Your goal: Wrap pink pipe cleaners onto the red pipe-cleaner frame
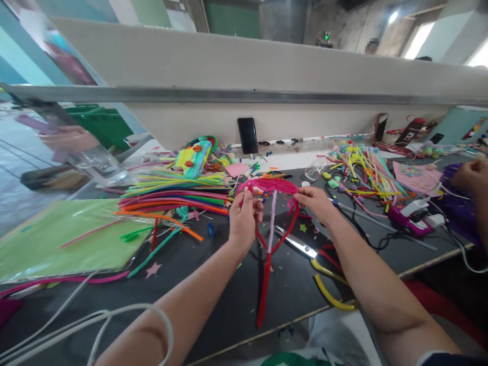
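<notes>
Between my two hands is a pipe-cleaner figure (pixel 267 184), with bright pink loops across its top. Red stems run down from both sides and meet in a point above a red wrapped handle (pixel 264 292). A pale lilac stem (pixel 272 221) stands up its middle. My left hand (pixel 246 216) is closed on the left end of the pink loops. At the right end, my right hand (pixel 314 200) pinches the loops between thumb and fingers. Scissors (pixel 305 249) with yellow handles lie on the dark table, partly behind my right forearm.
Bundled coloured pipe cleaners (pixel 179 198) lie left, beside a green sheet (pixel 68 234) in plastic. A phone (pixel 247 135) leans on the partition. Rightward are more stems (pixel 366 168), a purple power strip (pixel 409 221) and another person's hand (pixel 473 178). White cables (pixel 125 309) loop at front left.
</notes>
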A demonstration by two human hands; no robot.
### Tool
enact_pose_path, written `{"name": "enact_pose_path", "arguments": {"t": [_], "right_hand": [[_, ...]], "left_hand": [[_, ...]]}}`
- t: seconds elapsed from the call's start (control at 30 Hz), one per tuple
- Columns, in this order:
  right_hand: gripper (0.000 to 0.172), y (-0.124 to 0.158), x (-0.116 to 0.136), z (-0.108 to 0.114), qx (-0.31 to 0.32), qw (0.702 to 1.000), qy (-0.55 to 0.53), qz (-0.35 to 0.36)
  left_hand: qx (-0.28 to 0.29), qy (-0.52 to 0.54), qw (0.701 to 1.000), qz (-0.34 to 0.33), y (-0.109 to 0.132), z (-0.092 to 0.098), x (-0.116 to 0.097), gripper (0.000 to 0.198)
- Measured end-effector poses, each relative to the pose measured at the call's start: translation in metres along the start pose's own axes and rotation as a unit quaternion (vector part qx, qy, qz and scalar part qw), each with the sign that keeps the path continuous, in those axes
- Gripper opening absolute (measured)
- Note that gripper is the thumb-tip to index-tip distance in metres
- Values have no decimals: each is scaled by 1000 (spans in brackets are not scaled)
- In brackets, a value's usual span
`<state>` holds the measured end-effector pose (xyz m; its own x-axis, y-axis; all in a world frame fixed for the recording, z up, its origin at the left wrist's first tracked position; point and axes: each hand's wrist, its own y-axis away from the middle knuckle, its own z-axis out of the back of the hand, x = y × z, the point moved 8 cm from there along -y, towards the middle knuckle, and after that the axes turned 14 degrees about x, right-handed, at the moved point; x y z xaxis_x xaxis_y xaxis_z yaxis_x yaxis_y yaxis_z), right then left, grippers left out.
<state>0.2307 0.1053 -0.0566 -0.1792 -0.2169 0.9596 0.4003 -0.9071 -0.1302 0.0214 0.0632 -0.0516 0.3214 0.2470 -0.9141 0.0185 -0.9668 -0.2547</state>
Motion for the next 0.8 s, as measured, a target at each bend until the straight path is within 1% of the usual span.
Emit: {"name": "enact_pose_path", "arguments": {"t": [0.17,0.33,0.43,0.53,0.57,0.7,0.8], "right_hand": [[26,1,3,2,-2,993,114,-28],[24,1,12,4,-27,967,246,-53],[23,1,10,3,-34,959,273,-67],[15,-1,6,2,-33,964,256,-60],[16,-2,5,2,-33,966,251,-54],[44,-2,7,0,-35,958,285,-29],[50,-1,12,-3,-39,947,318,-11]], "left_hand": [[3,-27,1000,-14,5,-5,-5,31],[14,-44,999,-23,6,-9,-6,34],[12,-53,998,-30,6,-8,-4,38],[15,-55,998,-28,5,-7,-1,37],[17,-54,998,-26,5,-7,0,36],[21,-57,998,-19,5,-7,3,32],[19,-64,998,-20,5,-6,3,32]]}}
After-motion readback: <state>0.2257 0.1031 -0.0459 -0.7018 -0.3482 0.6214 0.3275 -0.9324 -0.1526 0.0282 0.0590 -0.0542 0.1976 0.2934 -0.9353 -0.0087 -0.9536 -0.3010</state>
